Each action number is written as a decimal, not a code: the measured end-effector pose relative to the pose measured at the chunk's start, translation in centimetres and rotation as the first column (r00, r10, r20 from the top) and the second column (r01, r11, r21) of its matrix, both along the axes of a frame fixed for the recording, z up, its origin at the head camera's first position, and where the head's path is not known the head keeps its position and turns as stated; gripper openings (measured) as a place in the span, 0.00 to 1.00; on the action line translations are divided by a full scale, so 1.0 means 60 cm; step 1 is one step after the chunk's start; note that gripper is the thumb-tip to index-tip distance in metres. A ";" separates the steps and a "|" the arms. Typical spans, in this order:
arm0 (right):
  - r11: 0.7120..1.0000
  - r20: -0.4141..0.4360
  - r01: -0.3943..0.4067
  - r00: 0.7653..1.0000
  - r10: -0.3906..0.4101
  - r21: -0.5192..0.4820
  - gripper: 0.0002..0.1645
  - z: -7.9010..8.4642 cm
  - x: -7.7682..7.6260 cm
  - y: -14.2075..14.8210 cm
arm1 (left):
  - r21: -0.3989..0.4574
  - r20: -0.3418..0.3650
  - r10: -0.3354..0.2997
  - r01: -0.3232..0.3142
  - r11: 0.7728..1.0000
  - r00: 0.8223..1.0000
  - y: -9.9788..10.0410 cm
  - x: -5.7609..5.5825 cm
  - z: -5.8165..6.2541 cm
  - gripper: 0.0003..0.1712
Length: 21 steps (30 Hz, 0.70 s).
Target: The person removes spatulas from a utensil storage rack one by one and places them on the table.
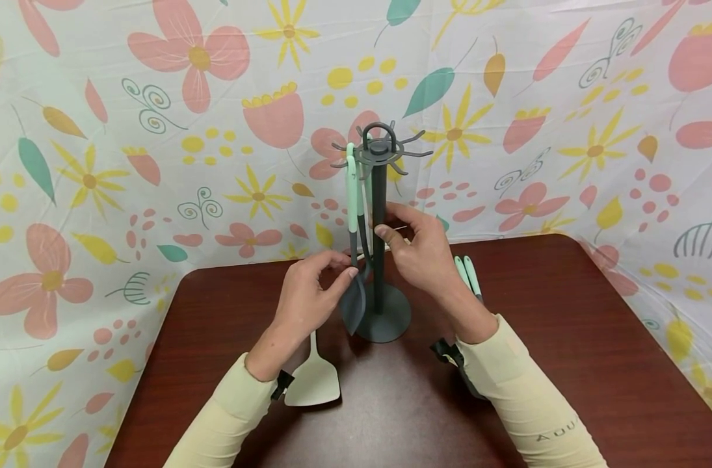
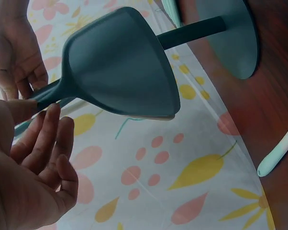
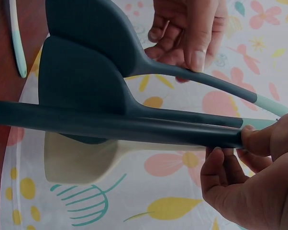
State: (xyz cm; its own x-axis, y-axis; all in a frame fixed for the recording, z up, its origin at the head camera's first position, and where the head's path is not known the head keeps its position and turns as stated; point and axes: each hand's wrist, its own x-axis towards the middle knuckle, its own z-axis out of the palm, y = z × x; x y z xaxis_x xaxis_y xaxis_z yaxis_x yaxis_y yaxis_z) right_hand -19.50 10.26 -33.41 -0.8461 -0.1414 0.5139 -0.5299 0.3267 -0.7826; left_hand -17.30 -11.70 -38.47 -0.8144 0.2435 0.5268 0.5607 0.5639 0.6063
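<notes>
A dark grey rotating-style utensil stand [image 1: 379,260] stands upright on the table, with hooks around its top. From its left hooks hang mint-handled utensils: two dark turners and a cream turner [image 3: 77,163] behind the pole. My left hand [image 1: 309,289] pinches the neck of the front dark turner [image 2: 115,62] between thumb and fingers, its blade hanging beside the base. My right hand [image 1: 417,250] grips the stand's pole [image 3: 177,130] partway up, thumb in front and fingers curled behind, close to the cream turner's handle.
Another cream turner [image 1: 313,383] lies on the brown table [image 1: 215,364], near my left wrist. Mint handles [image 1: 468,273] of further utensils show behind my right forearm, with a dark utensil part under the wrist. A floral cloth [image 1: 203,162] hangs behind the table.
</notes>
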 end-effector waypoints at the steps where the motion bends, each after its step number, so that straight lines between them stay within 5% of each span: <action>1: 1.000 0.001 -0.001 1.000 0.001 0.000 0.14 0.000 0.000 0.000 | 0.002 -0.006 -0.002 0.002 1.000 1.000 0.001 0.000 0.000 0.08; 21: 1.000 -0.010 0.002 1.000 -0.002 -0.001 0.14 0.000 -0.001 -0.001 | -0.017 -0.052 -0.005 0.004 1.000 0.999 0.007 0.002 0.002 0.07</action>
State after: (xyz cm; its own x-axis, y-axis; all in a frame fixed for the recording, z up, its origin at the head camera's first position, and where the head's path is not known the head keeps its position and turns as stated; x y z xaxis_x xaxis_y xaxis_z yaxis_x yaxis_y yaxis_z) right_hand -19.54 10.18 -33.42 -0.8413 -0.1394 0.5222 -0.5369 0.3269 -0.7777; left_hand -17.17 -11.27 -38.33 -0.7849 0.2557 0.5643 0.5936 0.5712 0.5669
